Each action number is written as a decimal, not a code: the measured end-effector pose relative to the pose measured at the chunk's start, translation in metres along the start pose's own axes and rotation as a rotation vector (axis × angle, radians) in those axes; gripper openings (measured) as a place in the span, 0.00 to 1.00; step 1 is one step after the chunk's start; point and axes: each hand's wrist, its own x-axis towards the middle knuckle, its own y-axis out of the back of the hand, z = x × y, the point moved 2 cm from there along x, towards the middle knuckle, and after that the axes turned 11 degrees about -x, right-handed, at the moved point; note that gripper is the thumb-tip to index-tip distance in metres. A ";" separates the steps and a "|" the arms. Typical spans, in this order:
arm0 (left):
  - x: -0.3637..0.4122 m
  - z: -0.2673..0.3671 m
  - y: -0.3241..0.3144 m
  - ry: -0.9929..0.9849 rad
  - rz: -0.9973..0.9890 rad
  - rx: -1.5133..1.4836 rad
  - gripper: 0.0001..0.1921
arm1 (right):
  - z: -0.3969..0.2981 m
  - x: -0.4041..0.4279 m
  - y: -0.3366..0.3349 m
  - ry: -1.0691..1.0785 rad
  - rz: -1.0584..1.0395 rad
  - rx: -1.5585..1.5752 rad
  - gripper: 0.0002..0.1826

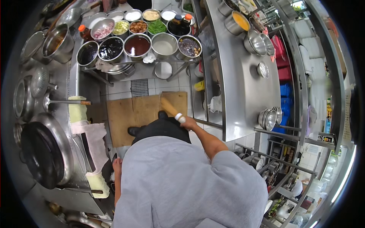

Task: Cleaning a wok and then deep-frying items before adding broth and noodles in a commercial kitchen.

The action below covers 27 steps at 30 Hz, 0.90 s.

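Note:
My right hand is closed around the white-wrapped end of a bamboo wok brush, whose bristles point forward over a brown floor board. At my left side, beside the stove edge, my left hand is small in view and partly hidden; whether it grips anything does not show. Left of it a pink cloth and folded yellow cloths hang over the stove's edge. A ladle with a wooden handle lies across the upper yellow cloth. A black wok rests on the stove inside a metal rim.
Ahead, a rack holds several metal pots of sauce, chopped herbs and other ingredients. On the right, a steel counter carries stacked metal bowls and a pot of orange liquid. A perforated skimmer lies at left.

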 end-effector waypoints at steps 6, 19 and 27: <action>0.039 0.105 0.026 0.910 0.190 -0.740 0.10 | 0.116 0.025 -0.049 -0.351 0.456 0.549 0.30; 0.001 0.132 -0.049 0.742 -0.136 -0.576 0.09 | 0.205 0.044 -0.070 -0.783 0.474 1.351 0.23; 0.031 0.144 -0.048 0.899 -0.005 -0.663 0.08 | 0.161 0.023 -0.051 -0.500 0.352 1.069 0.24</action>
